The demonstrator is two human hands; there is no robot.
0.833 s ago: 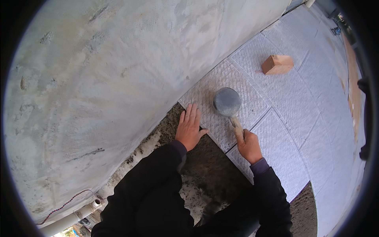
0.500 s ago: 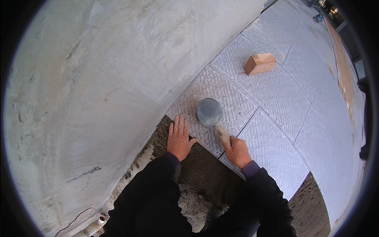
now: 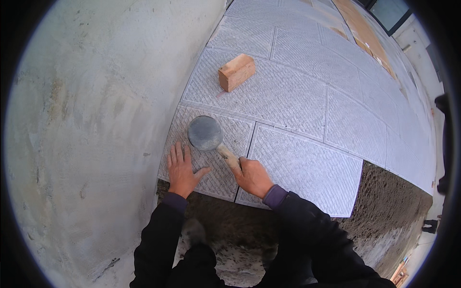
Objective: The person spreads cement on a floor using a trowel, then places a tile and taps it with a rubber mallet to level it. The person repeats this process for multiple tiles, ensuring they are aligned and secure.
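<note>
Right grip point(image 3: 254, 178) is closing around the pale wooden handle of a round, dark-grey-headed mallet point(image 3: 205, 133); left grip point(image 3: 181, 174) is lying spread wide, holding nothing. Beside a tall, grey plastered wall point(image 3: 96, 120), pale grey, grooved rectangular slabs point(image 3: 307, 163) are bordering dark, crumbly bedding point(image 3: 384, 192). I am watching the mallet head hanging over or resting on the wall-side slab point(image 3: 209, 158); I cannot tell which. Since a moment ago, the left grip has been moving from that slab's edge onto its surface, so spacing beside the head is looking tight. Farther up, an orange-brown block point(image 3: 236, 73) is sitting. I am making out no container.
</note>
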